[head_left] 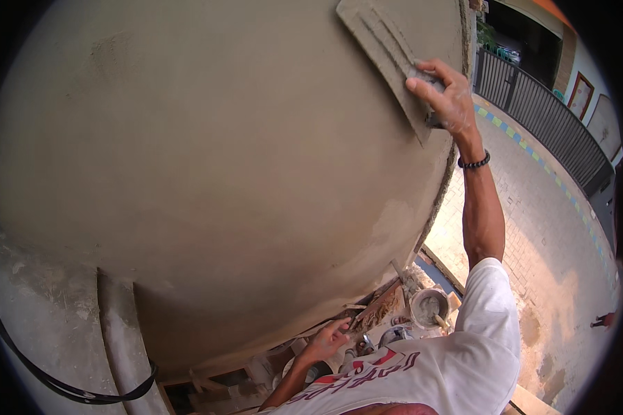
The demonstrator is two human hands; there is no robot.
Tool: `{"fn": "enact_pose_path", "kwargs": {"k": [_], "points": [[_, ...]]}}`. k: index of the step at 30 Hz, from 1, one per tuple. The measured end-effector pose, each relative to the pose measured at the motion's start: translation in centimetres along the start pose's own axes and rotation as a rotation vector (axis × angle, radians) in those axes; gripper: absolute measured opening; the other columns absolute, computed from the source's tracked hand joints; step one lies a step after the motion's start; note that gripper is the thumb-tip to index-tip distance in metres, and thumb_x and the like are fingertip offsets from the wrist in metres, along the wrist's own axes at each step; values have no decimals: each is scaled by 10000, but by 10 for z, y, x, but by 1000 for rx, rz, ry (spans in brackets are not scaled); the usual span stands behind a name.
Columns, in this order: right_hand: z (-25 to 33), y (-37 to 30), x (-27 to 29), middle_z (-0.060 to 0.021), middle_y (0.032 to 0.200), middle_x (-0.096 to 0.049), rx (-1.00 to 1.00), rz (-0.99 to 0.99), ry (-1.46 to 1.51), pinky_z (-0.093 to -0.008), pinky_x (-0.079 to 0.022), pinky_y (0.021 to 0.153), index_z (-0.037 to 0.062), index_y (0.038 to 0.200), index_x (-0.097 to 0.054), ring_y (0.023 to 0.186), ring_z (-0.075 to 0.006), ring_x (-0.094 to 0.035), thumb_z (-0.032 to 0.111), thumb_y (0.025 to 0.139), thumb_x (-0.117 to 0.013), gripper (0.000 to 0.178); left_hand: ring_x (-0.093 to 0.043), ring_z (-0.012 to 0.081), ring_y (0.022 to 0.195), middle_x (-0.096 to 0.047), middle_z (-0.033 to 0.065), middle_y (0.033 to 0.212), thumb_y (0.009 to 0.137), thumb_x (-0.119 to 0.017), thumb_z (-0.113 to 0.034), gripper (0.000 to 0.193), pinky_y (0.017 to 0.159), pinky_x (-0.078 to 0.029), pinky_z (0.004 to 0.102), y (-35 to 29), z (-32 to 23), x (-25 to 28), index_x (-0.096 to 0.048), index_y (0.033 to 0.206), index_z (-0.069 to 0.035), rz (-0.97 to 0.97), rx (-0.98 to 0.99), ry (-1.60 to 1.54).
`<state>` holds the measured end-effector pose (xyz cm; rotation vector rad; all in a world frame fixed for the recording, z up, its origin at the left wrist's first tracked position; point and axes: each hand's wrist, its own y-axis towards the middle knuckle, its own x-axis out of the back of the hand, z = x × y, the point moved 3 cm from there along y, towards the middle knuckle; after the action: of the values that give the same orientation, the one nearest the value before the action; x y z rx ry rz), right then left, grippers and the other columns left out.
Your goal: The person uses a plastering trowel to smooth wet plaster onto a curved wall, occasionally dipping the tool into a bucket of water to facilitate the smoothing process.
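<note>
Up at the right, my right hand (450,97) is closed round the handle of a plastering trowel (381,52). The trowel's long grey blade lies against the damp, smooth grey plaster wall (221,152), close to its right edge, tilted with its top end leaning left. Lower down, in front of my shirt, my left hand (325,341) hangs near the foot of the wall. Its fingers are loosely bent and apart, and I see nothing held in them.
Below, a bucket (414,304) of grey mix stands among boards and rubble. A black cable (83,396) loops past a concrete ledge at lower left. Beyond the wall's right edge lie a paved street (512,207) and a dark metal gate (533,104); a distant person (606,320) is at far right.
</note>
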<state>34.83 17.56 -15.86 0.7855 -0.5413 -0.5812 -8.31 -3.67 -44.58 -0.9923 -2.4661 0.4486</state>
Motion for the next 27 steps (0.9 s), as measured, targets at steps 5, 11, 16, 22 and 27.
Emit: {"fn": "enact_pose_path", "kwargs": {"k": [5,11,16,22,27], "points": [[25,-187,-118,-145,754,-658,-51,301,135,-395,-494,550,49,981,-671,558,-306,-607,372,817,-723,367,-583,122,834,-573,123,1198,905,-624,-99,515,748,-495,282,9,-10,5,-447,1382,-21,13,6,106],[30,-210,-119,-138,854,-706,1,375,245,-359,-535,669,39,1037,-690,676,-285,-664,393,786,-747,437,-528,137,809,-570,104,1164,892,-663,-207,528,730,-489,289,8,-24,5,-487,1365,-54,-26,-50,81],[-7,-33,22,-54,747,-628,-266,-96,293,-256,-431,591,-8,1087,-659,626,-111,-561,366,789,-749,487,-525,132,807,-583,107,1145,890,-665,-207,534,723,-481,280,14,-15,0,-483,1362,-36,2,-48,59],[5,125,86,24,551,-513,-127,-172,328,-217,-296,385,-17,1073,-647,401,-40,-419,353,820,-731,456,-525,136,797,-597,108,1123,892,-665,-223,541,728,-473,280,8,-9,0,-481,1365,-33,1,-61,101],[59,29,-4,-111,698,-624,2,-36,80,-358,-481,612,-6,1004,-653,620,-229,-602,368,789,-727,437,-549,165,831,-596,128,1126,905,-651,-243,540,761,-476,304,18,-11,3,-473,1380,-58,11,-20,120]]}}
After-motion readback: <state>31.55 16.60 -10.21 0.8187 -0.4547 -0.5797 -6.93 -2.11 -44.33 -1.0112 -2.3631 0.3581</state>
